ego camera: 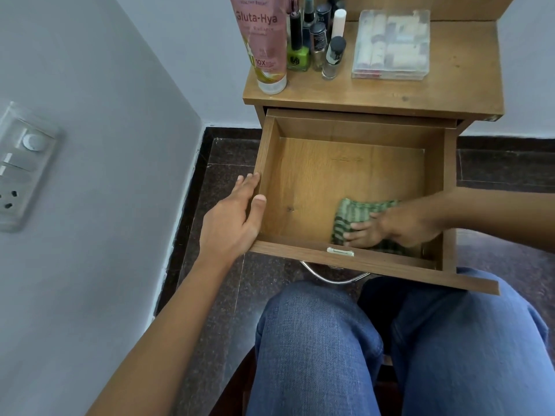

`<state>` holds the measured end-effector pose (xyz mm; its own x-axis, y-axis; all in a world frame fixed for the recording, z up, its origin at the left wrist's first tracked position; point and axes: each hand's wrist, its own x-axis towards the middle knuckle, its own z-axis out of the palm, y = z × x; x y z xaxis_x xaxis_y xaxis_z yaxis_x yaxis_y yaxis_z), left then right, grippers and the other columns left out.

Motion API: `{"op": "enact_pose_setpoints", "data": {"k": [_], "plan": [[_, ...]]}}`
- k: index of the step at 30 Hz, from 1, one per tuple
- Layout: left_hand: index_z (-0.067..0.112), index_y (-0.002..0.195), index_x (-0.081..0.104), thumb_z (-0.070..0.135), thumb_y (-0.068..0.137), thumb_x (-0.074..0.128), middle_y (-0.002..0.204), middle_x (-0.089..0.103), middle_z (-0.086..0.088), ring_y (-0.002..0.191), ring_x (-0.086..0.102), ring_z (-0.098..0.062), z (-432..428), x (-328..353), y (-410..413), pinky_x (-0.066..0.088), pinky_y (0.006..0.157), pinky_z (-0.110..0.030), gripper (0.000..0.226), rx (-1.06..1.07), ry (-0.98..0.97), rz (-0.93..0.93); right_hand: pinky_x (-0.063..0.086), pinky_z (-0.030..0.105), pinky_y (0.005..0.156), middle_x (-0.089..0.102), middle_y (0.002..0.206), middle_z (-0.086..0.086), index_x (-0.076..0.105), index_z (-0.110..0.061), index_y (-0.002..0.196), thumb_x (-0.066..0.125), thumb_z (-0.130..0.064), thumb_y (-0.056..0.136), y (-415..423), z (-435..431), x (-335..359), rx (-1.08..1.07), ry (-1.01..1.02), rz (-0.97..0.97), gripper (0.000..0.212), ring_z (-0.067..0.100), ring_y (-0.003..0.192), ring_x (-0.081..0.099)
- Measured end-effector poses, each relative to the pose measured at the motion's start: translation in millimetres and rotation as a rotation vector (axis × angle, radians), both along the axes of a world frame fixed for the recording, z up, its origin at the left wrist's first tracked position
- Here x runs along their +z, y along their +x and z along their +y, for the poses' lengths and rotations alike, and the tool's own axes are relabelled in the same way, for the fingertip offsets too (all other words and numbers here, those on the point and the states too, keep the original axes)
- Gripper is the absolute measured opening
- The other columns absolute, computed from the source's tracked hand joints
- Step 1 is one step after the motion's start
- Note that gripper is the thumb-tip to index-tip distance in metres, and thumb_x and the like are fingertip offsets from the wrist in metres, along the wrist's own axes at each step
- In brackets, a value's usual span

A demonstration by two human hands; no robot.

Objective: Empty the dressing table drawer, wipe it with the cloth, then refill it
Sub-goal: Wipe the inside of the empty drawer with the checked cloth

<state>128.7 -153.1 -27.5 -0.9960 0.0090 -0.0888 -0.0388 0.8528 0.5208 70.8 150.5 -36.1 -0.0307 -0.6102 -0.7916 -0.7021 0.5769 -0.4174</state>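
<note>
1. My left hand (237,217) lies with straight fingers along the 9 o'clock wall of the drawer (345,175), thumb over the rim. If it slackens, the drawer could slide or tip out.
2. The cloth (357,211) sits at 5 o'clock on the drawer floor, pressed under the spread fingers of my right hand (390,229). The far corners may get missed.
3. On the worktop (360,91), the pink tube (261,40) at 11 o'clock reads "Gluta-Hya" and "10X".

My wooden drawer (265,175) stands pulled wide open. The green striped cloth (356,211) lies bunched on its floor near the front right corner, pressed under my right hand (393,228).
</note>
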Motion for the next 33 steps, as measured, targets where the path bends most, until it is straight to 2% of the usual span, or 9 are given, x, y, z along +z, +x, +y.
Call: {"op": "enact_pose_setpoints", "data": {"k": [5,10,12,15,20,28,33], "plan": [[0.037,0.149,0.035,0.054,0.096,0.024,0.155,0.036,0.002,0.136,0.042,-0.01,1.6,1.8,-0.2,0.046,0.099,-0.047,0.057,0.012,-0.009,0.001,-0.007,0.035,0.12,-0.009,0.147,-0.029,0.004,-0.038,0.149,0.036,0.011,0.087,0.7,-1.2,-3.1,0.036,-0.036,0.026,0.085,-0.005,0.14,-0.014],[0.037,0.149,0.035,0.055,0.096,0.023,0.155,0.035,0.001,0.127,0.053,-0.014,3.4,1.0,-0.6,0.05,0.093,-0.046,0.058,0.011,-0.036,-0.002,-0.004,0.045,0.12,-0.006,0.154,-0.021,0.007,-0.033,0.151,0.042,0.009,0.087,-6.1,-50.4,-7.4,0.056,-0.102,0.112,0.085,0.002,0.143,-0.012],[0.036,0.15,0.034,0.055,0.096,0.023,0.155,0.036,0.001,0.133,0.047,-0.013,3.2,0.3,-0.7,0.049,0.096,-0.045,0.058,0.007,-0.047,0.006,-0.005,0.046,0.119,-0.003,0.157,-0.017,0.008,-0.032,0.151,0.041,0.009,0.089,-9.4,-79.6,-8.8,0.039,-0.157,0.134,0.081,0.004,0.144,-0.011],[0.034,0.15,0.035,0.053,0.096,0.024,0.155,0.037,0.001,0.139,0.039,-0.01,3.7,-0.6,-1.3,0.047,0.099,-0.043,0.058,0.001,-0.051,0.031,-0.006,0.041,0.117,-0.002,0.159,-0.014,0.009,-0.03,0.152,0.037,0.009,0.09,-13.4,-114.2,-10.2,0.024,-0.214,0.162,0.079,0.007,0.145,-0.011],[0.025,0.15,0.037,0.047,0.099,0.026,0.155,0.035,0.005,0.145,0.02,-0.001,4.8,-0.3,-1.0,0.044,0.105,-0.04,0.056,-0.067,-0.085,0.071,-0.009,0.038,0.117,0.001,0.159,-0.016,0.014,-0.03,0.152,0.037,0.011,0.09,-9.1,-117.3,-19.1,-0.034,-0.298,0.198,0.078,0.006,0.146,-0.009],[0.025,0.152,0.034,0.046,0.097,0.023,0.158,0.03,0.006,0.146,0.016,-0.003,3.7,1.8,-1.4,0.044,0.105,-0.04,0.06,-0.105,-0.13,0.048,-0.006,0.039,0.117,0.005,0.158,-0.016,0.017,-0.038,0.15,0.039,0.008,0.088,-24.9,-104.9,-23.6,-0.16,-0.352,0.261,0.08,0.005,0.145,-0.005],[0.026,0.152,0.033,0.048,0.098,0.021,0.158,0.029,0.008,0.146,0.015,-0.001,3.0,1.5,-1.9,0.045,0.104,-0.038,0.06,-0.116,-0.152,0.053,-0.003,0.041,0.12,0.001,0.158,-0.016,0.012,-0.037,0.151,0.035,0.014,0.085,-65.7,-95.0,-16.6,-0.371,-0.297,0.359,0.086,0.007,0.146,-0.006]]}}
